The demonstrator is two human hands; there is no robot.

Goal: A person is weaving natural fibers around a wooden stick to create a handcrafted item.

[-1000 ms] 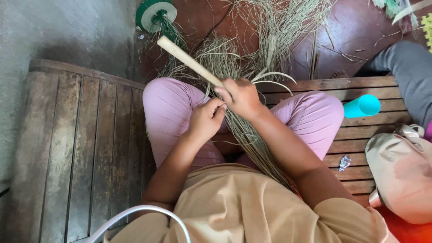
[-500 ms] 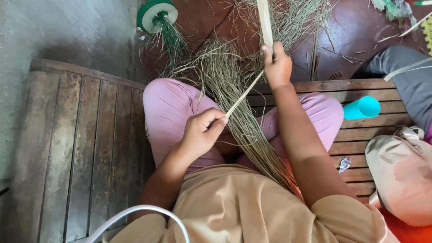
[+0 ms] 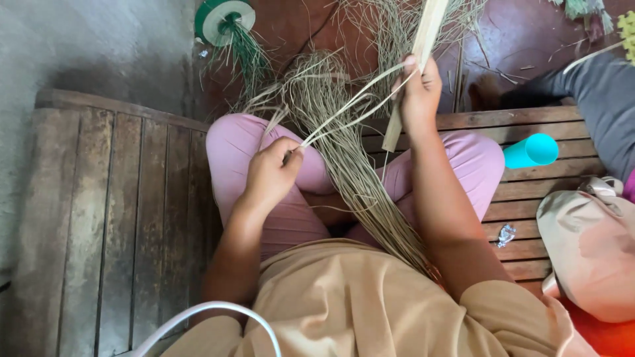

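**Splitting a Pale Strip by Hand**

Pinching one end of a pale fibre strip (image 3: 350, 116), the left hand (image 3: 271, 175) has its fingers closed tight above the pink-trousered lap. The right hand (image 3: 418, 92) is wrapped shut around a flat wooden stick (image 3: 413, 73), with the strip's other end under its thumb, near the bench's (image 3: 112, 218) far edge. A bundle of dry fibres (image 3: 364, 192) lies across the lap; a turquoise cup (image 3: 531, 151) rests toward the right edge.

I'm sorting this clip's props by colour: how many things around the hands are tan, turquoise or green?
Tan: 2 (wooden stick, bundle of dried fibres)
Turquoise: 1 (cup)
Green: 1 (round spool)
Total: 4
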